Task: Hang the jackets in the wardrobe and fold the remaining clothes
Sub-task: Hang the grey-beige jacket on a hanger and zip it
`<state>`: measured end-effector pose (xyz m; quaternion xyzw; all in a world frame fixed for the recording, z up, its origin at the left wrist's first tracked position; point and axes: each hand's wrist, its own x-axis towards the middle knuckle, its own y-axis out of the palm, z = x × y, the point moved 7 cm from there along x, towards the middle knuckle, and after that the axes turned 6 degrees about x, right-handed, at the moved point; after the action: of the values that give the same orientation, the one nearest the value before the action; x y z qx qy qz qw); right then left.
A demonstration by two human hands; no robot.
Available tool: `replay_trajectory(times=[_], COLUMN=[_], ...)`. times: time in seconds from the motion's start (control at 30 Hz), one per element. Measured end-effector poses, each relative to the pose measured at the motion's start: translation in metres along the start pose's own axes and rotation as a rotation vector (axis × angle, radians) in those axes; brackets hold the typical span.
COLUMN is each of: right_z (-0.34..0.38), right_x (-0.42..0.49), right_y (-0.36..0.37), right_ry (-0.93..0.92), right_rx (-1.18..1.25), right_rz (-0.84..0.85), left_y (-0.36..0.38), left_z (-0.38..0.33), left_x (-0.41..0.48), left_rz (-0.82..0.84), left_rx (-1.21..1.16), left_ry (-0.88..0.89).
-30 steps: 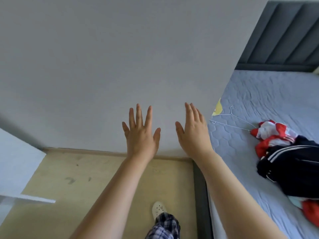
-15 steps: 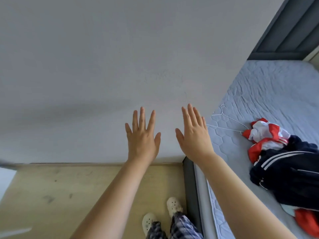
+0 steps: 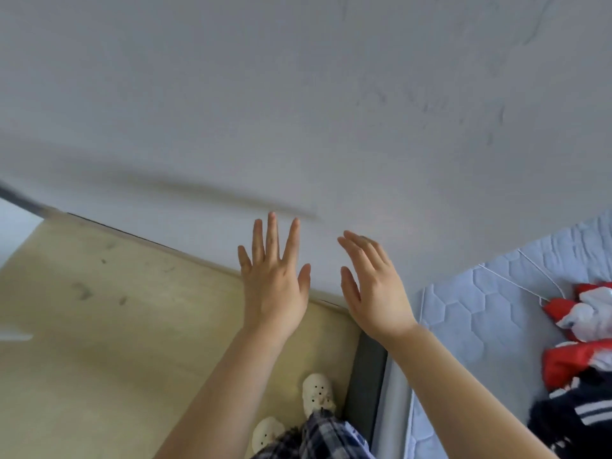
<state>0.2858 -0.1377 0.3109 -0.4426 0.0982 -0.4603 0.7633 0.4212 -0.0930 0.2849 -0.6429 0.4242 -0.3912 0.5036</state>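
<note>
Two garments lie bunched on the bed [image 3: 480, 313] at the right edge of the view, both cut off by the frame: a red garment [image 3: 569, 362] with white patches, crumpled into folds, and nearer the person a dark jacket [image 3: 569, 425] with white stripes, its cloth touching the red one. How many pieces make up the pile cannot be told. A thin white wire hanger [image 3: 511, 281] lies flat on the quilted pale blue mattress just beyond the red garment, one end meeting the cloth. Both bare arms reach forward from the lower edge, apart from the clothes. The left hand [image 3: 273, 289] shows its back to the camera, fingers straight and spread, thumb out to the side, holding nothing; its fingertips show against the grey wall [image 3: 298, 111]. The right hand [image 3: 377, 293] is beside it, near but not touching, turned partly edge-on with the palm toward the left hand, fingers straight and close together, thumb apart, also empty. Whether either hand touches the wall cannot be told. Below the arms, two pale shoes [image 3: 318, 394] and checked trousers [image 3: 324, 435] show over the light wood floor [image 3: 99, 326], just beside the dark bed frame [image 3: 364, 376]
</note>
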Motion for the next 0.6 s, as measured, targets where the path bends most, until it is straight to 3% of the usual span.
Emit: replay_trajectory(times=[0.33,0.6], right_z=[-0.124,-0.197], right_x=[-0.050,-0.108], right_y=[0.141,0.139], right_ry=[-0.083,-0.160], right_rx=[0.006,-0.021], right_rz=[-0.125,-0.165], left_y=[0.204,0.273], left_z=[0.018,-0.038], left_x=[-0.020,-0.051], left_rz=[-0.093,-0.106], left_rx=[-0.058,0.028], left_ry=[-0.007,0.038])
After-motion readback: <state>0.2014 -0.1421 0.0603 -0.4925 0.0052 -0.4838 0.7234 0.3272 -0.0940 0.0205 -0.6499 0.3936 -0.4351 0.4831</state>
